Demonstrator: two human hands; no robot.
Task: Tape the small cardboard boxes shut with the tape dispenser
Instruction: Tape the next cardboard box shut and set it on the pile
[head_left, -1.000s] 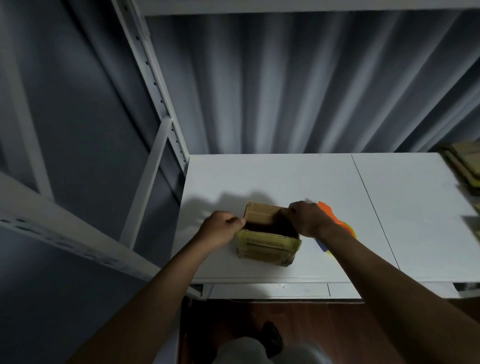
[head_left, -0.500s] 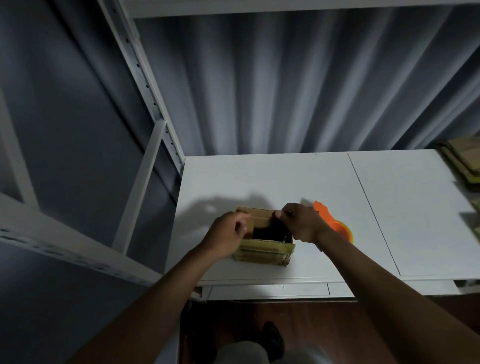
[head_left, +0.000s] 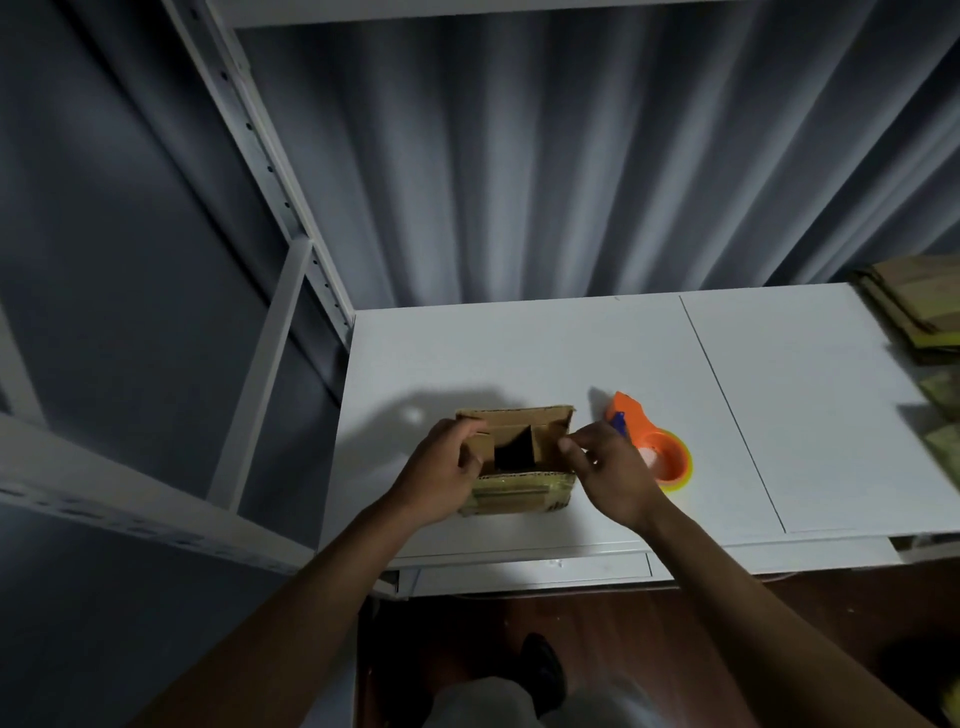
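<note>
Now pulled back off the box (head_left: 517, 467), right hand (head_left: 608, 470) pinching 1 flap; left hand (head_left: 447, 475) gripping the side. Folding flaps, untaped; next, grabbing the dispenser (head_left: 652, 447).

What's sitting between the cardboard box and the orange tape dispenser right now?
In the head view, the right hand lies between the cardboard box and the tape dispenser, fingers at the box's right flap.

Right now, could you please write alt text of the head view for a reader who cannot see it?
Two bare hands, left hand and right hand, fold the flaps of a small cardboard box, still open on top, on a white table. An orange tape dispenser lies just right of the box; flat cardboard is stacked at the far right.
</note>
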